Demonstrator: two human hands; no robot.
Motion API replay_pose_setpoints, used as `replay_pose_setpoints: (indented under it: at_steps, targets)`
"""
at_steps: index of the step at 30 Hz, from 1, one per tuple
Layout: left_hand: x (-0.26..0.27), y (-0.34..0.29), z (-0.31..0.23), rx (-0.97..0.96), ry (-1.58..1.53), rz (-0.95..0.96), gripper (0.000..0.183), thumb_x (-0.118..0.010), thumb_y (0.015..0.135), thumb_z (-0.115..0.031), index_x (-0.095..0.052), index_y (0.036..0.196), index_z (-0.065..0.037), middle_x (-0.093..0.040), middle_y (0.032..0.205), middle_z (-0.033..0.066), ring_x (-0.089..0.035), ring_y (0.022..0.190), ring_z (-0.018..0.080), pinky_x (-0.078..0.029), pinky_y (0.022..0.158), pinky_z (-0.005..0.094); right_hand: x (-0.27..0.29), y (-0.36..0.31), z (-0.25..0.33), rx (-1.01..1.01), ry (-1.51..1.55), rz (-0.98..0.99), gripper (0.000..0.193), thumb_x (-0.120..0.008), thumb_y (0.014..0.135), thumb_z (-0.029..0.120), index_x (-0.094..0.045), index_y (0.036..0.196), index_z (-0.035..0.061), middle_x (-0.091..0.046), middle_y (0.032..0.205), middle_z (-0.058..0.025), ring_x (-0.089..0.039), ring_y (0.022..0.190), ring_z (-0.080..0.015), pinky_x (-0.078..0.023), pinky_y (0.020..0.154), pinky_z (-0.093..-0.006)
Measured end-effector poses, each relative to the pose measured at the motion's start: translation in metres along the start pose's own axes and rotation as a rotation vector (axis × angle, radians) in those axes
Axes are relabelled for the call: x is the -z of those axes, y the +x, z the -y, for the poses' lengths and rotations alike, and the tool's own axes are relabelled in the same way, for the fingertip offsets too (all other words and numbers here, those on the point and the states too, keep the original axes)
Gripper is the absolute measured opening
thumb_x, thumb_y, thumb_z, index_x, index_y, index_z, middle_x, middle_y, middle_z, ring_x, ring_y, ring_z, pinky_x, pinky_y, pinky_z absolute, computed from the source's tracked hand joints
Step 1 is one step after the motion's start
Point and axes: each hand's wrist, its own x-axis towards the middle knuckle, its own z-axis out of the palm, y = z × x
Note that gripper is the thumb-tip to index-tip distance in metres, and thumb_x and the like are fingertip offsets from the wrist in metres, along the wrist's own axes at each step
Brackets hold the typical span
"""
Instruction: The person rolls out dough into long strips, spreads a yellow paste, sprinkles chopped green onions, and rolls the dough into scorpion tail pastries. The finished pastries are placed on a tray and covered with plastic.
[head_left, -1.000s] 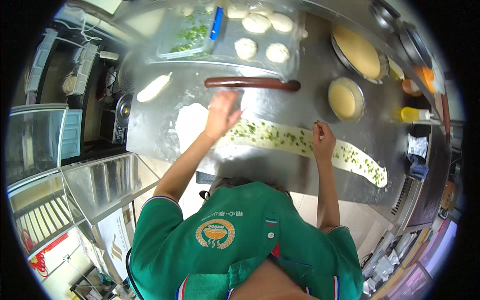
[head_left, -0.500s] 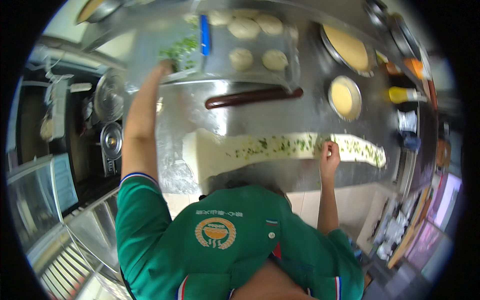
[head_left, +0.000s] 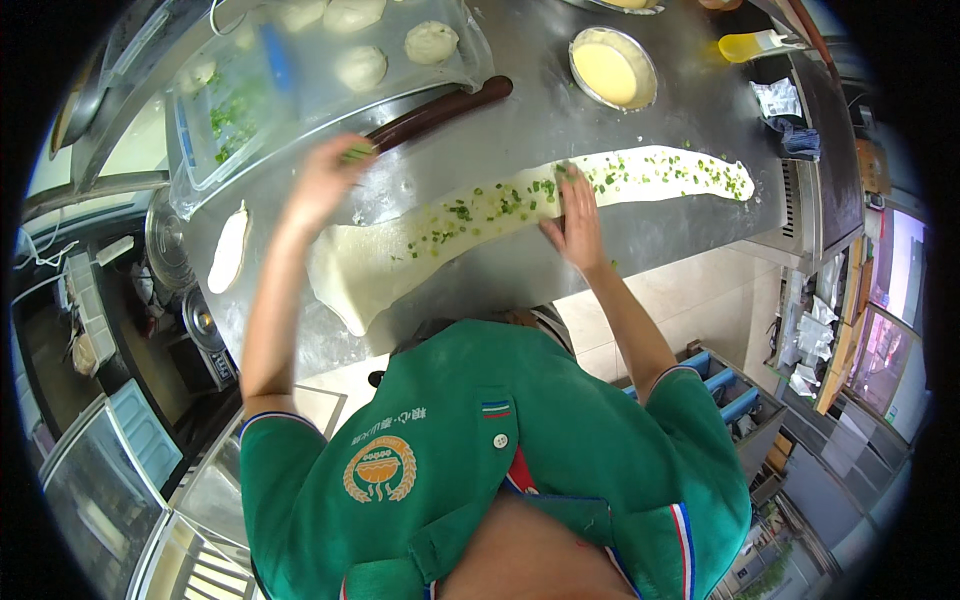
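A long flat sheet of dough (head_left: 480,215) lies across the metal table, its middle and right scattered with chopped scallions (head_left: 460,211); its wide left end is bare. My right hand (head_left: 576,218) rests with fingers stretched out on the dough's middle, green bits near its fingertips. Above the left part of the dough, my left hand (head_left: 325,185) is closed around a pinch of scallions, green showing at its fingertips. It is slightly blurred. Just beyond it lies a dark brown rolling pin (head_left: 440,112). A clear tub (head_left: 195,180) with more scallions stands farther left.
Several round dough pieces (head_left: 431,43) sit on a plastic-covered tray at the back. A metal bowl of yellow liquid (head_left: 613,70) stands beyond the dough. A small white dough strip (head_left: 229,249) lies at left, and a yellow squeeze bottle (head_left: 750,46) at back right.
My left hand has come out of the scallion tub toward the dough with scallions. My right hand has shifted left along the dough, its fingers now extended. The whole view has turned.
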Motion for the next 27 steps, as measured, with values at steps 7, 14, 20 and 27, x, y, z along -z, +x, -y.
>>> replay_pose_setpoints:
  at_steps: [7, 14, 20, 27]
  targets:
    - [-0.126, -0.008, 0.054, -0.306, 0.401, -0.167, 0.021, -0.071, 0.081, -0.009, -0.069, 0.101, -0.003, -0.066, 0.109, 0.0133, -0.064, 0.092, 0.0293, -0.051, 0.080, 0.0353, -0.039, 0.030, 0.040, 0.055, 0.320, -0.050, 0.055, -0.072, 0.079, 0.017, -0.052, 0.128, 0.0023, -0.048, 0.136, -0.0206, -0.044, 0.127, -0.0380, -0.031, 0.110, -0.0527]
    - [-0.114, -0.056, 0.077, -0.458, 0.744, -0.514, 0.011, -0.072, 0.078, -0.011, -0.069, 0.084, -0.002, -0.062, 0.116, 0.0156, -0.055, 0.112, 0.0366, -0.043, 0.093, 0.0473, -0.070, 0.067, 0.059, 0.372, 0.041, -0.027, 0.027, -0.067, 0.083, 0.020, -0.063, 0.108, 0.0092, -0.059, 0.117, -0.0103, -0.054, 0.114, -0.0295, -0.039, 0.102, -0.0468]
    - [-0.189, -0.060, 0.045, -0.458, 0.854, -0.119, 0.092, -0.080, 0.073, -0.028, -0.032, 0.148, -0.005, -0.026, 0.156, 0.0200, -0.028, 0.143, 0.0371, -0.025, 0.112, 0.0599, -0.006, 0.044, -0.064, 0.199, -0.128, -0.109, 0.018, -0.063, 0.077, 0.014, -0.065, 0.094, 0.0076, -0.063, 0.099, -0.0062, -0.056, 0.104, -0.0278, -0.043, 0.095, -0.0436]
    - [-0.369, -0.009, -0.019, -0.752, 0.852, 0.390, 0.101, -0.062, 0.078, -0.065, -0.030, 0.147, 0.001, -0.025, 0.156, 0.0191, -0.021, 0.146, 0.0340, -0.019, 0.116, 0.0548, 0.101, 0.009, -0.183, -0.091, -0.106, -0.329, 0.014, -0.068, 0.084, 0.021, -0.065, 0.087, 0.0078, -0.063, 0.083, -0.0077, -0.059, 0.083, -0.0289, -0.045, 0.079, -0.0404]
